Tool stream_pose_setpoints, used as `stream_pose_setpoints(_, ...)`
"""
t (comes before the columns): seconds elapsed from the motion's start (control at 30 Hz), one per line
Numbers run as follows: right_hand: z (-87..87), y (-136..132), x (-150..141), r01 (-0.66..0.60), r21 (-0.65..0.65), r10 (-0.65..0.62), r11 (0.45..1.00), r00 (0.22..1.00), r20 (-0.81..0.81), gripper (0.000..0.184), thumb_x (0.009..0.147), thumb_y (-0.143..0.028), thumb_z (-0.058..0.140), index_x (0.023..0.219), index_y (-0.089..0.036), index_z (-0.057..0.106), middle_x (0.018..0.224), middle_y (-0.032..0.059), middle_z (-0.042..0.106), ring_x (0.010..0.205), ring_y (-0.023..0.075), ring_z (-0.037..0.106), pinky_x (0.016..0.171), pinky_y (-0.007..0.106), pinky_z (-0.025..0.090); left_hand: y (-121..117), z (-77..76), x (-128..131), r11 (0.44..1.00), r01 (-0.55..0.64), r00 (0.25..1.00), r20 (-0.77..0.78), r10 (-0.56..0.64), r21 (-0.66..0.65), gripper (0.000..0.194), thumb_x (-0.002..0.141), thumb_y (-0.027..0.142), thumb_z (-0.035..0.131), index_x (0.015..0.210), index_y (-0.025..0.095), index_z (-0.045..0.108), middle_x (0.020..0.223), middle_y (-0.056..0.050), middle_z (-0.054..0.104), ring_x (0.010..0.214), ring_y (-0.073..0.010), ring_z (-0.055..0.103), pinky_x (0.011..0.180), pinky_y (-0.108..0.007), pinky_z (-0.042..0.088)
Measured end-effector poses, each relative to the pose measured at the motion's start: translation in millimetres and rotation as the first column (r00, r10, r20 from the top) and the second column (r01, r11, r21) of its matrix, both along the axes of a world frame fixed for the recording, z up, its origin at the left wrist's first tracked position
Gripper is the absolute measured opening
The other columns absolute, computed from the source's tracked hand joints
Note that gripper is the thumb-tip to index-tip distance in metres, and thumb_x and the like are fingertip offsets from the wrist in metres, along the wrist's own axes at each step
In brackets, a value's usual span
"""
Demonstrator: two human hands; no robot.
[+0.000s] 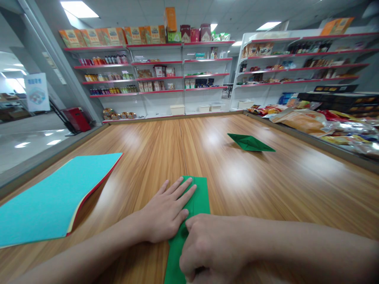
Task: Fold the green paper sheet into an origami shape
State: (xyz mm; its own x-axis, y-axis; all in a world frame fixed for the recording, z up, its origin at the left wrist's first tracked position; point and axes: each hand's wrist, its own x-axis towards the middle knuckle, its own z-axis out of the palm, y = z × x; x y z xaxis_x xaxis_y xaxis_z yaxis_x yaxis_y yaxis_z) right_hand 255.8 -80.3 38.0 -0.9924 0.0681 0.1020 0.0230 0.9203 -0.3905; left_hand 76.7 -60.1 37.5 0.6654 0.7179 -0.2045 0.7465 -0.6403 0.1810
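Note:
A folded strip of green paper [197, 201] lies on the wooden table [266, 181] right in front of me. My left hand [167, 213] rests flat on its left side, fingers spread and pointing away from me. My right hand [209, 246] is curled into a loose fist on the near part of the paper, fingertips pressing along it. A finished green paper boat [250, 142] sits farther off on the table, to the right of the middle.
A stack of coloured paper sheets [56, 195] with a turquoise sheet on top lies at the left. Bagged snacks [319, 122] are piled along the right edge. Shop shelves [166, 75] with goods stand behind the table.

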Motion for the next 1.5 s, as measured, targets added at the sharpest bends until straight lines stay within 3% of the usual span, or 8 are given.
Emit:
stream_pose_setpoints(0.17, -13.2, -2, -4, -0.147, 0.079, 0.145, 0.986, 0.989, 0.029, 0.022, 0.076, -0.018, 0.063, 0.061, -0.02, 0.048, 0.054, -0.0049, 0.052, 0.049, 0.0118, 0.039, 0.048, 0.028, 0.026, 1, 0.1, 1, 1.0, -0.004, 1.0, -0.003, 0.004, -0.006, 0.058, 0.099, 0.041, 0.026, 0.151, 0.027, 0.003, 0.158, -0.001, -0.003, 0.144, -0.0266, -0.003, 0.114, -0.057, 0.008)
stream_pose_setpoints(0.3, -22.4, -2, -5, -0.167, 0.014, 0.167, 0.986, 0.986, -0.011, 0.025, 0.077, -0.019, 0.061, 0.058, -0.02, 0.044, 0.05, -0.0058, 0.047, 0.047, 0.0114, 0.038, 0.048, 0.026, 0.028, 0, 2.2, 1, 1.0, -0.002, 1.0, -0.007, 0.002, -0.01, 0.058, 0.099, 0.042, 0.025, 0.151, 0.027, 0.003, 0.157, -0.001, -0.003, 0.144, -0.0268, -0.004, 0.114, -0.057, 0.008)
stream_pose_setpoints(0.43, -19.5, 7, 0, -0.04, -0.169, 0.02, 0.985, 0.993, -0.119, 0.001, 0.075, -0.018, 0.063, 0.075, -0.017, 0.063, 0.063, -0.0044, 0.063, 0.057, 0.0078, 0.054, 0.054, 0.018, 0.037, -1, 0.3, -2, 1.0, -0.013, 1.0, -0.018, 0.013, -0.014, 0.063, 0.099, 0.046, 0.023, 0.151, 0.018, 0.0, 0.157, -0.006, -0.005, 0.144, -0.0249, -0.004, 0.115, -0.053, 0.006)
stream_pose_setpoints(0.5, -17.5, 15, 4, 0.062, -0.154, -0.084, 0.986, 0.986, -0.144, 0.007, 0.076, -0.022, 0.064, 0.073, -0.016, 0.067, 0.063, -0.0021, 0.067, 0.057, 0.0085, 0.057, 0.056, 0.018, 0.039, 0, -2.7, -4, 1.0, -0.012, 1.0, -0.019, 0.012, -0.009, 0.066, 0.098, 0.048, 0.021, 0.151, 0.015, 0.0, 0.156, -0.009, -0.006, 0.144, -0.0242, -0.004, 0.115, -0.051, 0.006)
stream_pose_setpoints(0.67, -14.2, 31, 12, 0.209, -0.033, -0.212, 0.977, 0.968, -0.133, 0.014, 0.078, -0.024, 0.063, 0.067, -0.016, 0.068, 0.059, 0.0004, 0.066, 0.054, 0.0103, 0.055, 0.055, 0.021, 0.038, 4, -6.3, -11, 0.998, 0.07, 0.998, -0.006, -0.07, 0.003, 0.067, 0.098, 0.052, 0.02, 0.151, 0.015, 0.0, 0.156, -0.011, -0.007, 0.144, -0.0258, -0.006, 0.115, -0.054, 0.005)
stream_pose_setpoints(0.9, -12.1, 38, 11, 0.33, -0.087, -0.341, 0.94, 0.923, -0.178, 0.01, 0.072, -0.014, 0.063, 0.062, -0.013, 0.066, 0.055, 0.0004, 0.063, 0.054, 0.0094, 0.053, 0.056, 0.02, 0.04, 3, -2.2, -18, 0.982, 0.19, 0.982, 0.019, -0.189, -0.02, 0.067, 0.098, 0.051, 0.022, 0.151, 0.018, -0.004, 0.156, -0.011, -0.007, 0.143, -0.0286, -0.006, 0.112, -0.06, 0.001)
stream_pose_setpoints(1.23, -14.7, 50, 15, 0.379, -0.23, -0.414, 0.896, 0.901, -0.132, 0.008, 0.071, -0.011, 0.062, 0.064, -0.013, 0.063, 0.057, -0.0036, 0.058, 0.054, 0.0067, 0.051, 0.054, 0.017, 0.038, 2, -1.9, -15, 0.982, 0.191, 0.981, 0.04, -0.19, -0.011, 0.068, 0.097, 0.04, 0.034, 0.151, 0.022, -0.003, 0.157, -0.01, -0.004, 0.143, -0.0302, -0.004, 0.111, -0.062, 0.003)
stream_pose_setpoints(1.5, -16.7, 58, 19, 0.389, -0.225, -0.421, 0.893, 0.899, -0.117, 0.009, 0.072, -0.011, 0.061, 0.063, -0.014, 0.061, 0.058, -0.0046, 0.056, 0.054, 0.0063, 0.049, 0.053, 0.017, 0.036, 2, -3.0, -13, 0.98, 0.197, 0.98, 0.041, -0.197, 0.001, 0.069, 0.097, 0.041, 0.033, 0.151, 0.02, -0.004, 0.157, -0.011, -0.005, 0.144, -0.0284, -0.005, 0.112, -0.062, 0.003)
